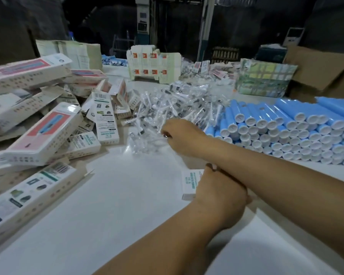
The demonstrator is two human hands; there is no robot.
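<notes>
My right hand (pixel 182 135) reaches across to a heap of clear plastic bags with white brush heads (pixel 167 108) in the middle of the white table (pixel 117 195). Its fingers pinch one bagged brush head (pixel 154 139) at the near edge of the heap. My left hand (pixel 218 197) lies under my right forearm and grips a small white printed box (pixel 191 182), partly hidden by the hand. The two forearms cross.
Finished white and pink boxes (pixel 40 133) are piled along the left. Stacked blue tubes with white caps (pixel 298 128) fill the right side. Flat unfolded cartons (pixel 153 64), a green printed package (pixel 264 78) and brown cardboard (pixel 326 70) stand at the back.
</notes>
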